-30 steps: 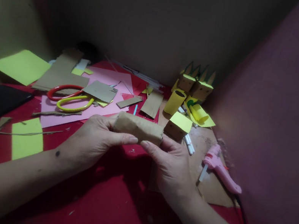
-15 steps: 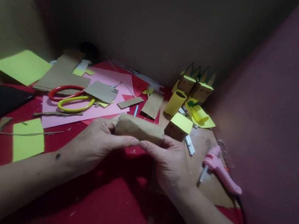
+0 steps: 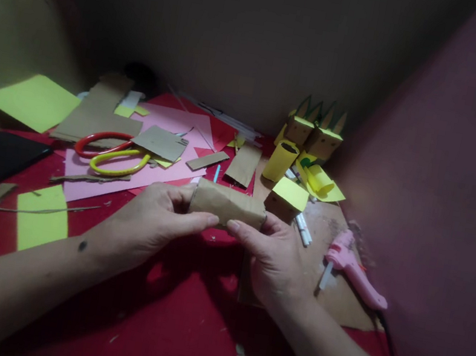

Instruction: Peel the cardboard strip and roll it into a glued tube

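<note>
Between my two hands is a curved piece of brown cardboard (image 3: 229, 202), held level above the red table. My left hand (image 3: 158, 213) grips its left end, thumb along the lower edge and fingers behind. At the right end my right hand (image 3: 274, 249) pinches it the same way, and the thumb tips lie a little apart. Just past my right hand sits a small cardboard box with a yellow top (image 3: 289, 194). Behind the held piece lie a cardboard strip (image 3: 244, 165) and a smaller strip (image 3: 207, 161).
Scissors with red and yellow handles (image 3: 118, 162) lie left, partly under a cardboard piece (image 3: 160, 143), on pink paper (image 3: 173, 178). A pink glue gun (image 3: 353, 267) rests on a cardboard sheet (image 3: 292, 286) at right. Behind stand a yellow tube (image 3: 280, 162) and eared box figures (image 3: 325, 141).
The cardboard piece has shifted slightly right in the view. My thumbs have drawn a little apart along its lower edge, and both hands keep their hold.
</note>
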The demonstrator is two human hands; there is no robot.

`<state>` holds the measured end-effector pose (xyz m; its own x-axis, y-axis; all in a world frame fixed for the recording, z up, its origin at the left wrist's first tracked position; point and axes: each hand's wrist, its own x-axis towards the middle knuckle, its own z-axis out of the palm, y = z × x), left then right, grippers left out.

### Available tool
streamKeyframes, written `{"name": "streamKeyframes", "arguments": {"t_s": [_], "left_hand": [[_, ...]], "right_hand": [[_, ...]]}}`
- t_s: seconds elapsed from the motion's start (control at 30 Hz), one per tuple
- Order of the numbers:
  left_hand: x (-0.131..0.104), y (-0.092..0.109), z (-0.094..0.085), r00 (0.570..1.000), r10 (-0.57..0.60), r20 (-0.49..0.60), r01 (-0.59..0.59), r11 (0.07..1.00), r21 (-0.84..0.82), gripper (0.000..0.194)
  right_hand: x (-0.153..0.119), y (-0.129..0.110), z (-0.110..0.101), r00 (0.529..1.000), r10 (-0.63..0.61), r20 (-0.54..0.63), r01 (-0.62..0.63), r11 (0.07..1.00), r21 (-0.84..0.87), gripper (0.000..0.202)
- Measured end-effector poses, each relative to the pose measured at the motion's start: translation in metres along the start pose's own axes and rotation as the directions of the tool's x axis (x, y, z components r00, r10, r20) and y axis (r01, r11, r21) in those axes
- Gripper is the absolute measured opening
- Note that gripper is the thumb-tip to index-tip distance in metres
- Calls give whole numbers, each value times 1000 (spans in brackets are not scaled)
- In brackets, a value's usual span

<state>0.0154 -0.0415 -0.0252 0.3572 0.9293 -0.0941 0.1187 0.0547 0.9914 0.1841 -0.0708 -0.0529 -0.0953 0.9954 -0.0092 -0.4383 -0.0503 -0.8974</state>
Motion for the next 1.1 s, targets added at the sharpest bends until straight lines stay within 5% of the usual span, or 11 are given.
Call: {"name": "streamKeyframes", "arguments": {"t_s": [0.3, 0.77, 0.93, 1.1], "left_hand": [[-4, -2, 8, 983, 180, -25, -174, 975, 138, 9], [3, -4, 6, 997, 75, 11, -74, 996, -58, 15], [4, -3, -1, 985, 170, -37, -165, 979, 119, 24], [4, -1, 1, 985, 155, -78, -132, 961, 242, 20]], "right_hand": [[0, -1, 5, 996, -69, -61, 74, 994, 85, 33], [4, 6, 0, 986, -107, -126, 123, 984, 131, 37], [8, 3, -3, 975, -114, -188, 140, 982, 128, 35], [8, 5, -3, 983, -80, -167, 109, 979, 172, 34]]}}
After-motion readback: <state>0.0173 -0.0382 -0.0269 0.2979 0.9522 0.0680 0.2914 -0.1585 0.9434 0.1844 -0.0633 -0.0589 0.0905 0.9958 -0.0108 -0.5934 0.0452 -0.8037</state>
